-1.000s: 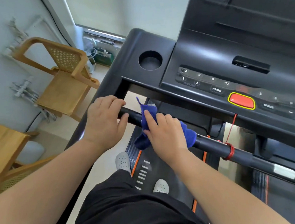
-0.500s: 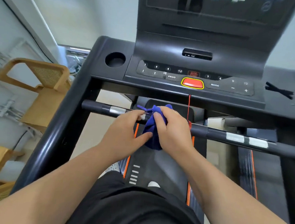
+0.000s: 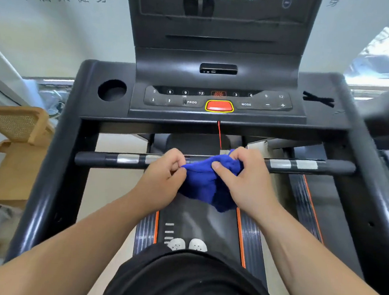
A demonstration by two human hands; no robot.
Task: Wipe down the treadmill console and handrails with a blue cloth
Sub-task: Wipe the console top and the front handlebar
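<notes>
Head view: fingers of left hand pinch the left edge of the blue cloth; right hand has thumb on top and fingers curled over the bunched right part. Both closed on it. Cloth is draped over the middle of the front crossbar, most of it hanging below on the near side. Looks like a regrip or refold mid-bar, not a stroke. Progress guess: crossbar in hand; console panel, cup holder, side handrails probably left, though no wet or wiped trace shows either way. Red safety cord drops behind the cloth, its clip hidden. Screen cut off at top, right rail blurred, fingertips under the cloth unseen.
</notes>
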